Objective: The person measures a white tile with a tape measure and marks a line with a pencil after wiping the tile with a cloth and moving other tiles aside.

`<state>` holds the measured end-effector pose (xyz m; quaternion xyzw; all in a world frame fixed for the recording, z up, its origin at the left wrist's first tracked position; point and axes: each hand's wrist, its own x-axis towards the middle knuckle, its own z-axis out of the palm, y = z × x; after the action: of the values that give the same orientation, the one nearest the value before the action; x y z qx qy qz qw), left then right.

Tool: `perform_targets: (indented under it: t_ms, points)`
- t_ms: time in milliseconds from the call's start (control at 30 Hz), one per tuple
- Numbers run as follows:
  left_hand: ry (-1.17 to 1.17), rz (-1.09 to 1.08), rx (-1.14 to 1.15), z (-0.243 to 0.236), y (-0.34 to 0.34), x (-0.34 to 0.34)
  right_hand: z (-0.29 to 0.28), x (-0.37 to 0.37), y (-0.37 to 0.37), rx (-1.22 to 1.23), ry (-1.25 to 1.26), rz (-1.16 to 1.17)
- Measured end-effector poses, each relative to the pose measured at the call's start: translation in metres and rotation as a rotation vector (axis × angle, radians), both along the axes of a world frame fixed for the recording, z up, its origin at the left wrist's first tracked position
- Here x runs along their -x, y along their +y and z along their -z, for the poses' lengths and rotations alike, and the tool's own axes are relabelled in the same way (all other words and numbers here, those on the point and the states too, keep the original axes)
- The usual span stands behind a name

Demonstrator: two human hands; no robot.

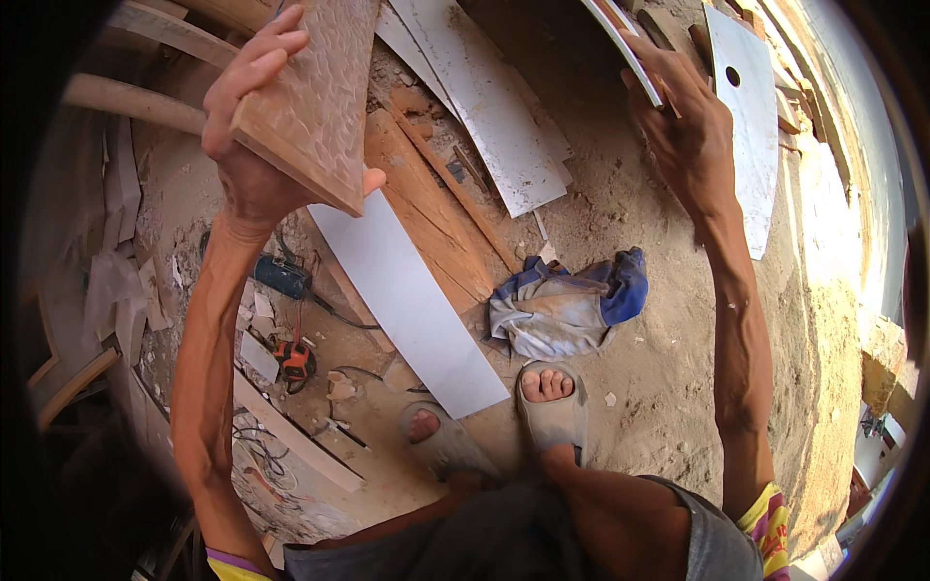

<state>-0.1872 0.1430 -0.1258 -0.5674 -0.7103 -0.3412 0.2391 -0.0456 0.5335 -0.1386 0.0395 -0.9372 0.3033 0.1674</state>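
On the dirt ground (pixel 668 387) we see a white strip (pixel 407 300) lying aslant, its near end by our sandals (pixel 554 412). Our left hand (pixel 257 184) is clamped on a ripple-textured brown board (pixel 315 97) at upper left. Right of the strip lies a crumpled grey-and-blue cloth (pixel 567 302). Our right hand (pixel 686 136) grips a thin white-edged panel (pixel 628 50), upper right. Left of the strip sits a teal power tool (pixel 283 277).

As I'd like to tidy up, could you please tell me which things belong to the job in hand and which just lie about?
In hand:
wavy-textured brown board, in the left hand
white-edged panel, in the right hand

Apparently just lying about:
white panel with a round hole
long white strip
crumpled cloth
teal power tool
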Motion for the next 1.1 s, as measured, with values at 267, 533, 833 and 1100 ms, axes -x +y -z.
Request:
perform_targets:
  t_ms: [267,533,833,1100]
  points:
    - [-0.166,-0.311,-0.417,-0.046,-0.049,0.056,-0.002,-0.003,-0.022,-0.111,-0.012,-0.048]
    - [-0.153,-0.200,-0.295,-0.061,-0.090,0.029,0.024,-0.012,-0.057,-0.240,-0.075,-0.068]
    - [-0.034,-0.238,-0.191,-0.032,-0.109,-0.029,0.043,-0.018,-0.067,-0.271,-0.068,-0.045]
    - [-0.025,-0.296,-0.118,-0.015,-0.127,-0.050,0.016,-0.011,-0.054,-0.109,-0.043,-0.026]
